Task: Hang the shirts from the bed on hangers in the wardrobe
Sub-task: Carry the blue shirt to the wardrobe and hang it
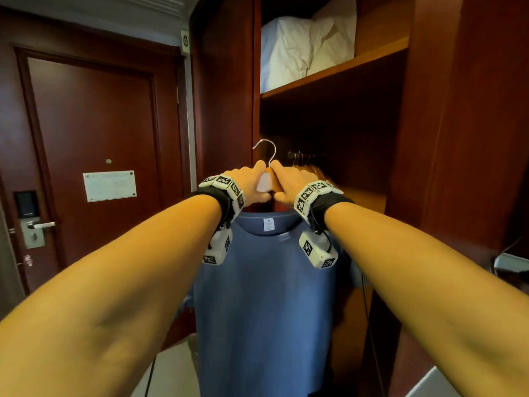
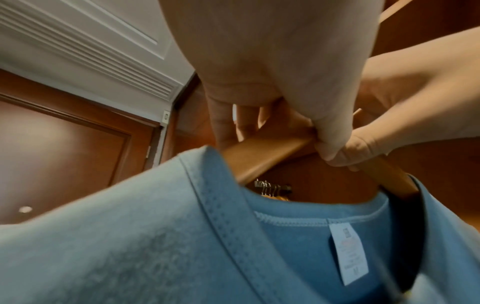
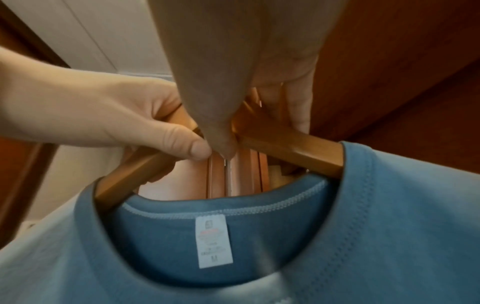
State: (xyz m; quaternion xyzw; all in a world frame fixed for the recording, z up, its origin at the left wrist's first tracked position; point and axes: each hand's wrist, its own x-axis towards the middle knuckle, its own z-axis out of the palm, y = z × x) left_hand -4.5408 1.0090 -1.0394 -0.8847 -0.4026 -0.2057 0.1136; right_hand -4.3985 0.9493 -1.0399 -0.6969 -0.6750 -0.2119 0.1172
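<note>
A blue shirt (image 1: 263,305) was carried on a wooden hanger (image 3: 291,148) in the centre of the head view, directly in front of the open wardrobe (image 1: 429,138). The hanger was gripped by both hands at its middle, just under the metal hook (image 1: 266,151). The left hand (image 1: 252,181) was closed around the left arm of the hanger, with the thumb pressed from below, as was seen in the right wrist view. The right hand (image 1: 292,179) was closed around the right arm in the same way. This central grip was probably chosen so that the hanger was kept level and the shirt did not slide off one shoulder. The hook was left free above the fingers and pointed upward, so that it could be put over the rail.

The neckline with its white label (image 3: 214,240) was seen lying evenly between the two wooden arms. Deeper in the wardrobe, at the centre right of the head view, other hangers (image 1: 303,159) were seen in a row, though the rail itself could not be made out clearly. White bedding (image 1: 303,50) was stored on the upper shelf. A dark door (image 1: 94,156) stood at the left of the frame.

The shirt was judged to be already mounted but not yet hung.
</note>
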